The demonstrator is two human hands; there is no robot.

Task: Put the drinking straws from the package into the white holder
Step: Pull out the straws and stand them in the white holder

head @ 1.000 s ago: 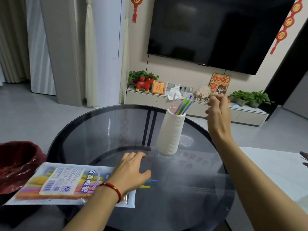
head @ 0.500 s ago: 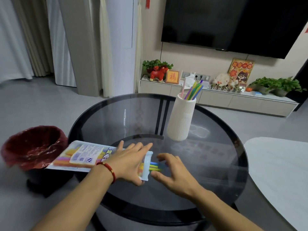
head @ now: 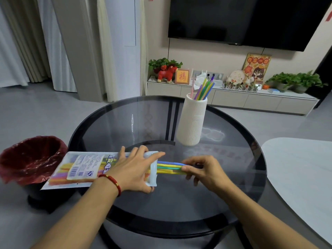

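The left hand [head: 133, 169] is covering the open end of the package [head: 79, 169], and its label print is reading too small to tell. The right hand [head: 203, 172] is hiding the tips of the pulled straws [head: 168, 168]. The holder [head: 193, 121] is concealing the lower lengths of the straws standing inside it.

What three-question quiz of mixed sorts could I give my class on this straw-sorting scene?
1. True or false: the left hand presses the package flat on the glass table.
2. Multiple choice: the right hand pinches A) the white holder; B) straws sticking out of the package; C) the red bin.
3. Fill in: the holder stands ____ and already has straws in it.

Key: 1 true; 2 B; 3 upright.
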